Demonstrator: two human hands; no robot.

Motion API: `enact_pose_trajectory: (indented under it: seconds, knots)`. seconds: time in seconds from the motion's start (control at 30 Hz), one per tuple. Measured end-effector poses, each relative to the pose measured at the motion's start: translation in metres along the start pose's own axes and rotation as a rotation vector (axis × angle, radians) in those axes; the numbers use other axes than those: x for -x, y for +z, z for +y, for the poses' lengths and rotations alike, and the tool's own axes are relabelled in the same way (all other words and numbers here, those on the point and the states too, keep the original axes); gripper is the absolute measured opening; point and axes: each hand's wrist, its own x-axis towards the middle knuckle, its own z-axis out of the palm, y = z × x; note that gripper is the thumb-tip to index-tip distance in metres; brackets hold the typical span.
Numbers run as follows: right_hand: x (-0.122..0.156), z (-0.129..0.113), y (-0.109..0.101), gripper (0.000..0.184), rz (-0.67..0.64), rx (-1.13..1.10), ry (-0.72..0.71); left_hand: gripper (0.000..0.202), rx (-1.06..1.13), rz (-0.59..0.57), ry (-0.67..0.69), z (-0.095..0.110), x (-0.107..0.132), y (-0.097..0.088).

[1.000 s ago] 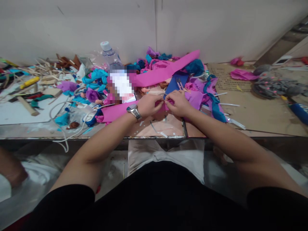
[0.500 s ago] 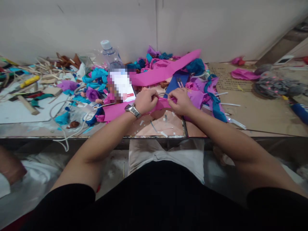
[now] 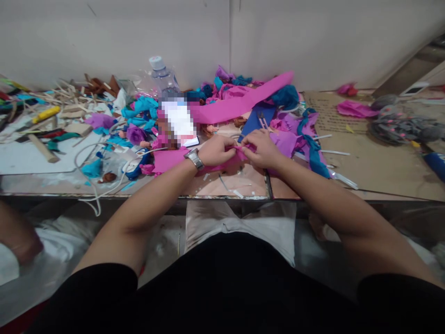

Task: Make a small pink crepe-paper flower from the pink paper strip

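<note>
A pink crepe paper strip [image 3: 170, 160] stretches across the front of the bench beneath my left wrist. My left hand [image 3: 217, 150], below a metal wristwatch [image 3: 194, 158], pinches this strip near its right end. Close beside it, my right hand [image 3: 260, 148] grips the gathered end of the same strip between thumb and fingers. Only a small bunched part of the paper [image 3: 240, 152] shows between the fingertips. A second, wider pink strip [image 3: 222, 111] lies behind my hands, next to a dark blue piece [image 3: 255, 125].
A phone [image 3: 179, 121] leans before a plastic bottle [image 3: 165, 81]. Crumpled teal paper [image 3: 285, 96] and purple paper [image 3: 287, 144] lie at the right, near printed cardboard [image 3: 351, 153]. Wooden sticks and a yellow-handled tool [image 3: 46, 114] clutter the left. A white cable [image 3: 81, 169] hangs over the edge.
My hands have drawn closer together, the left one shifting to the right. The pink strip between them is now more bunched up.
</note>
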Motion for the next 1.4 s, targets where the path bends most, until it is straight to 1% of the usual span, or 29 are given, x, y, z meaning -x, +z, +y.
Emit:
enact_pose_trajectory:
  seconds: [0.07,0.13,0.37,0.63,0.73,0.87,1.07,1.27,1.4]
  knots:
    - [0.0009,-0.0015,-0.0011,0.021,0.004,-0.004,-0.008,0.025,0.030,0.004,-0.007,-0.0013,0.0001,-0.0004]
    - [0.0015,-0.0019,-0.0011,0.024,0.007,-0.002,-0.010,0.025,0.059,-0.006,-0.006,-0.0020,0.0000,-0.0005]
    - [0.0002,0.0010,0.0007,0.022,0.023,0.010,-0.003,0.024,0.171,-0.063,-0.040,-0.0041,-0.0010,-0.0001]
    - [0.0007,-0.0010,-0.0010,0.023,0.028,0.016,-0.006,0.034,0.188,-0.074,-0.042,-0.0037,-0.0014,-0.0013]
    - [0.0011,-0.0025,-0.0031,0.023,0.028,-0.006,-0.019,0.034,0.177,-0.068,-0.052,-0.0045,-0.0019,-0.0013]
    - [0.0016,-0.0046,-0.0063,0.029,0.040,-0.051,-0.050,0.032,0.174,-0.055,-0.083,-0.0057,-0.0023,-0.0007]
    - [0.0012,-0.0049,-0.0060,0.024,0.052,-0.033,-0.070,0.027,0.221,-0.074,-0.086,-0.0029,-0.0028,-0.0008]
    - [0.0026,-0.0025,-0.0040,0.022,0.061,-0.045,-0.080,0.033,0.212,-0.088,-0.103,-0.0010,-0.0028,-0.0032]
    - [0.0028,-0.0044,-0.0048,0.023,0.046,-0.049,-0.077,0.030,0.206,-0.078,-0.100,-0.0012,-0.0030,-0.0025]
